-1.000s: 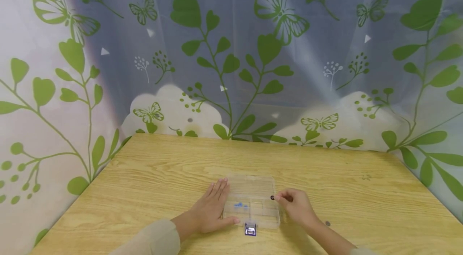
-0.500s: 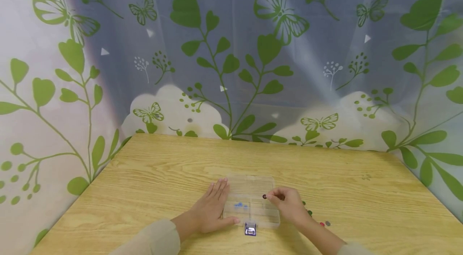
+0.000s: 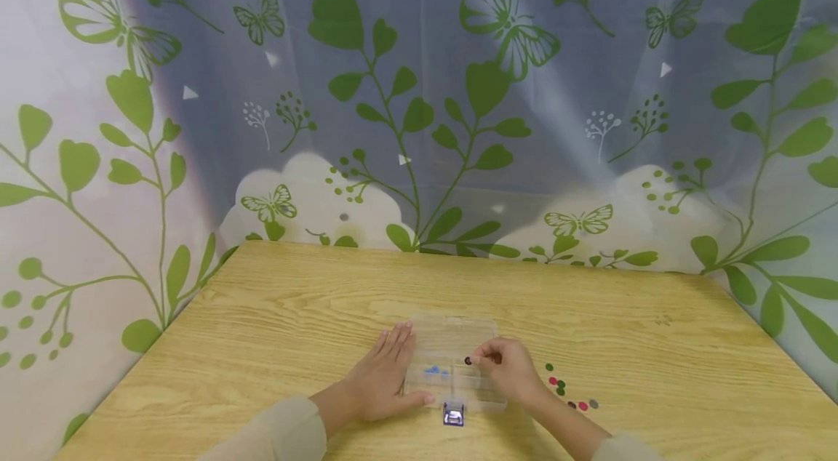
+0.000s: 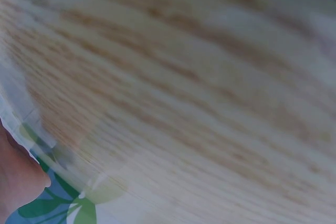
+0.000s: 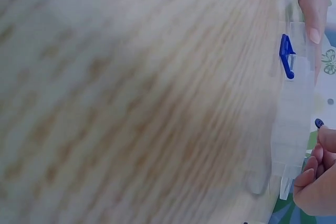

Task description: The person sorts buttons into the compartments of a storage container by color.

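- Right hand (image 3: 511, 368) has slid toward 9 o'clock over the last second, bringing the small dark round disc (image 3: 468, 361) further in over the clear plastic divided box (image 3: 484, 397); the loose flat green, red, dark and grey discs (image 3: 561, 384) on the wood-grain table (image 3: 294, 315) are now uncovered.
- Key relation imo: dark disc sits just past 9 o'clock from the right hand, pinched at the fingertips. It's round, so no long axis to line up. Right hand's obviously the nearer one.
- Left hand (image 3: 386, 377) isn't gripping anything: fingers straight, resting along the box's 9 o'clock side.
- Small light-blue pieces (image 3: 434, 371) lie in a compartment, between 8 and 9 o'clock from the dark disc.
- Right wrist cam gets the box side-on, with its blue plastic latch (image 5: 286, 56), plus the curled lower fingers. Head view gets the compartments and loose discs instead.
- Can't tell exactly which compartment the dark disc is above.
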`<state>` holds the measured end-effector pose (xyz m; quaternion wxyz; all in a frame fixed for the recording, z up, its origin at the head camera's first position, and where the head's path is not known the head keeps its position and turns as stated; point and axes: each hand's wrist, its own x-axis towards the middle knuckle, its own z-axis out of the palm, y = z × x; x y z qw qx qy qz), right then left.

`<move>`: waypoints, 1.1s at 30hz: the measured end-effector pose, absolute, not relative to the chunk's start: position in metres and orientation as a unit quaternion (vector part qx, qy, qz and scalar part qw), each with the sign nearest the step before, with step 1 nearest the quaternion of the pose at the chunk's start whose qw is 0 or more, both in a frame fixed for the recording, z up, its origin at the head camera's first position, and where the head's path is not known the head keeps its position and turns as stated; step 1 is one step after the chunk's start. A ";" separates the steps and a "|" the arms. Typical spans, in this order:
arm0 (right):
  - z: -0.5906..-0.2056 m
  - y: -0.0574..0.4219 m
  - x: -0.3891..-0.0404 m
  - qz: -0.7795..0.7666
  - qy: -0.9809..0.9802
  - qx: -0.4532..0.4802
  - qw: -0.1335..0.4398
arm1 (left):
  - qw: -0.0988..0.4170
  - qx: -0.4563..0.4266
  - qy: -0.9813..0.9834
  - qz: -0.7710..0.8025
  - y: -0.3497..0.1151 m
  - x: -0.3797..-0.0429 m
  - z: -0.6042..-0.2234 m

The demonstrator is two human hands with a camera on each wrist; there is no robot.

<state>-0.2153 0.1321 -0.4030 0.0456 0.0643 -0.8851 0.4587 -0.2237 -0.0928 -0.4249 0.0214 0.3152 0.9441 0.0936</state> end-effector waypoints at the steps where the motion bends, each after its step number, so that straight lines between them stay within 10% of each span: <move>1: -0.403 0.132 -0.215 0.453 -0.888 0.069 0.046 | 0.020 0.316 0.944 0.093 -0.093 -0.224 -0.425; 33: -0.410 0.134 -0.217 0.426 -0.900 0.073 0.051 | 0.017 0.317 0.943 0.097 -0.093 -0.224 -0.425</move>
